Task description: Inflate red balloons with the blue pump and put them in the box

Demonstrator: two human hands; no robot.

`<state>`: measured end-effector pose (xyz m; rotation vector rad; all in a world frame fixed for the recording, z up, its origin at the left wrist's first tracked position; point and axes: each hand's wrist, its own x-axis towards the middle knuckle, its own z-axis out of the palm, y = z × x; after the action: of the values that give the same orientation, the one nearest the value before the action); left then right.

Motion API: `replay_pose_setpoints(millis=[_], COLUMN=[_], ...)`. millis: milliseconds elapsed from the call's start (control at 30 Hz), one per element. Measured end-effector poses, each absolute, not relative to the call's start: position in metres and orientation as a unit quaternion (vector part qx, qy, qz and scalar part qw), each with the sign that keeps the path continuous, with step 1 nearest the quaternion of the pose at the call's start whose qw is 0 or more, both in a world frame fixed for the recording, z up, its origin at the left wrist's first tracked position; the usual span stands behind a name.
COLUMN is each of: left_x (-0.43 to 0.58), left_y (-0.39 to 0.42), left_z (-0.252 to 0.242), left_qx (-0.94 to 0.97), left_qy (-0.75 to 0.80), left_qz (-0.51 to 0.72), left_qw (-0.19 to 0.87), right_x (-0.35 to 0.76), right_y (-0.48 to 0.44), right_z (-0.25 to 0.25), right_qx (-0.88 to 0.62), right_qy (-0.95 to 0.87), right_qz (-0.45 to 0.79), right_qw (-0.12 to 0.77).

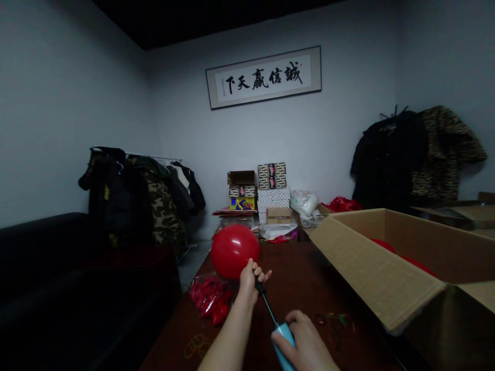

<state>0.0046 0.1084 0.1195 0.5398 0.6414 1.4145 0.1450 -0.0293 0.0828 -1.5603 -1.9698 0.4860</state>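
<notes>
A round, inflated red balloon (pixel 234 250) sits over the far part of the table. My left hand (pixel 249 278) is closed around the balloon's neck and the black nozzle end of a hand pump. My right hand (pixel 303 337) wraps around the light blue barrel of the balloon pump (pixel 284 344), and a thin dark rod shows between the two hands. Left of my forearm lies a clear plastic bag of uninflated red balloons (pixel 212 296). Several rubber bands (pixel 197 346) rest close to the table's left edge.
A large open cardboard box (pixel 381 273) with red balloons (pixel 415 265) inside stands on the right. Small coloured loops (pixel 338 319) lie beside my right hand on the brown table (pixel 294 268). Stacked boxes (pixel 273 193) rise at the back. A black sofa (pixel 50 278) is at left.
</notes>
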Motion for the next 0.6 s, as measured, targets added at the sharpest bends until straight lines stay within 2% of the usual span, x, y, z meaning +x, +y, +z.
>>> replay_pose_setpoints(millis=[133, 367, 600], left_x=[0.015, 0.010, -0.001], left_y=[0.102, 0.106, 0.117], left_z=[0.106, 0.098, 0.103], left_qx=[0.285, 0.312, 0.258], left_qy=[0.284, 0.295, 0.301], left_qz=[0.618, 0.615, 0.632], left_qw=[0.675, 0.662, 0.666], right_x=[0.126, 0.113, 0.137], right_y=[-0.002, 0.005, -0.024], right_z=[0.099, 0.092, 0.076], right_qx=[-0.610, -0.610, -0.602], right_qy=[-0.711, -0.713, -0.743], right_qz=[0.168, 0.153, 0.162], right_qw=[0.307, 0.311, 0.244])
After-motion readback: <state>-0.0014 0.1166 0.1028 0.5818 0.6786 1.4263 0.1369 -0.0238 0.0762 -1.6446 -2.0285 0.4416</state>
